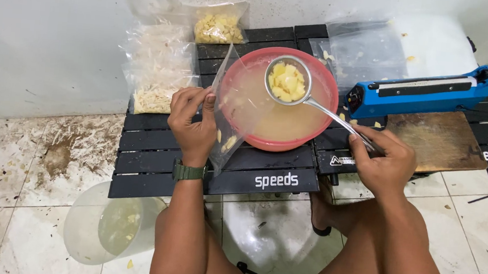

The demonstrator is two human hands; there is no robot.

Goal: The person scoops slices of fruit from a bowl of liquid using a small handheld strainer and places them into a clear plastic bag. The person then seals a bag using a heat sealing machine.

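L hand (194,121) holds 1 bag (226,115); R hand (382,159), 1 strainer (287,80).

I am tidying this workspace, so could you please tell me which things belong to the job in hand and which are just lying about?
In use:
- metal strainer of yellow chunks, in the right hand
- clear plastic bag, held open by the left hand
- red basin of cloudy liquid

Lying about:
- blue bag sealer
- filled bags
- wooden board
- white bucket on the floor
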